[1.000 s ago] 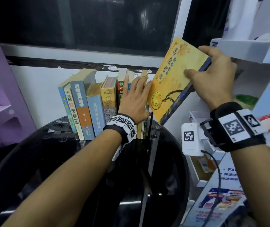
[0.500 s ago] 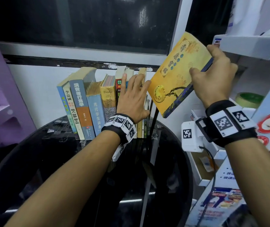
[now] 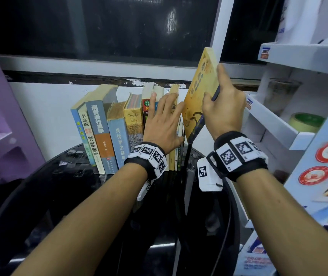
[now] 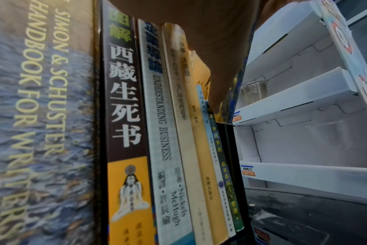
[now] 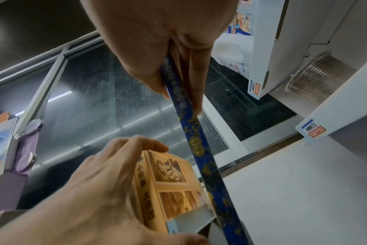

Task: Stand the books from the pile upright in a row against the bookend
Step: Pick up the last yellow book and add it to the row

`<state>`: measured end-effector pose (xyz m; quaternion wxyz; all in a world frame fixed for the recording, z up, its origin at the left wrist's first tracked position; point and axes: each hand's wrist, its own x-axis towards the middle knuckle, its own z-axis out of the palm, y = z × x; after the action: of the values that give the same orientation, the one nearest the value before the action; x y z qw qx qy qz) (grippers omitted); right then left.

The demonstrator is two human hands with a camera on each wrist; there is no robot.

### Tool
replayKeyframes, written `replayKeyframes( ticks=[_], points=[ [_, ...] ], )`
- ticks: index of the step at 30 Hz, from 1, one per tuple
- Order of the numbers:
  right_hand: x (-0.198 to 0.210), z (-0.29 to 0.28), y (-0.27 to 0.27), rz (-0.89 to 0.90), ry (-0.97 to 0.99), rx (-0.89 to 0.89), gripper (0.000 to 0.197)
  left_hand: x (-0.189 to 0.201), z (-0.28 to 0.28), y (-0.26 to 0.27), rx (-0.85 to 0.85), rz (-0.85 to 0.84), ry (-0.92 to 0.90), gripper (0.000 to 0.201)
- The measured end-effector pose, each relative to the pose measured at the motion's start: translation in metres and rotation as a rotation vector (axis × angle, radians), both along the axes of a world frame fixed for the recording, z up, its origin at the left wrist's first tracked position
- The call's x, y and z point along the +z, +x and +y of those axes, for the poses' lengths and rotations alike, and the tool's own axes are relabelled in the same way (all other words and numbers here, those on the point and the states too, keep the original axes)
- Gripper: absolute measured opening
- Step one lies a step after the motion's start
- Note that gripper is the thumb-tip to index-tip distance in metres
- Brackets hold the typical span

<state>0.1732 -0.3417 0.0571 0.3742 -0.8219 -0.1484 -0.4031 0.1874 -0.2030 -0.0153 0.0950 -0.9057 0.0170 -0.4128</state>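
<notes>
Right hand [image 3: 221,108] pinching thin glossy yellow book [image 3: 200,92], left hand [image 3: 164,124] flat against upright spines [image 3: 117,134]

The head view is lit by cool indoor light from above and in front: the forearms and white shelf unit [image 3: 290,124] are evenly bright, while the window [image 3: 119,26] at upper centre is dark, with one pale smear of reflection. The black table [image 3: 59,196] at lower left carries thin streaks of glare. Straight edges bow toward the corners. In the left wrist view the book spines [image 4: 126,116] are sharp at centre and smeared at far left. In the right wrist view the left hand [image 5: 90,190] is motion-blurred at lower left, and the glass shows streaky highlights.
</notes>
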Motion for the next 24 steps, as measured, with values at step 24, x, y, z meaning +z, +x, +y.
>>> replayKeyframes(
  ticks=[24],
  points=[
    [-0.045, 0.011, 0.032, 0.12, -0.199, 0.105, 0.055, -0.001, 0.002, 0.002, -0.023, -0.017, 0.014, 0.093]
  ],
)
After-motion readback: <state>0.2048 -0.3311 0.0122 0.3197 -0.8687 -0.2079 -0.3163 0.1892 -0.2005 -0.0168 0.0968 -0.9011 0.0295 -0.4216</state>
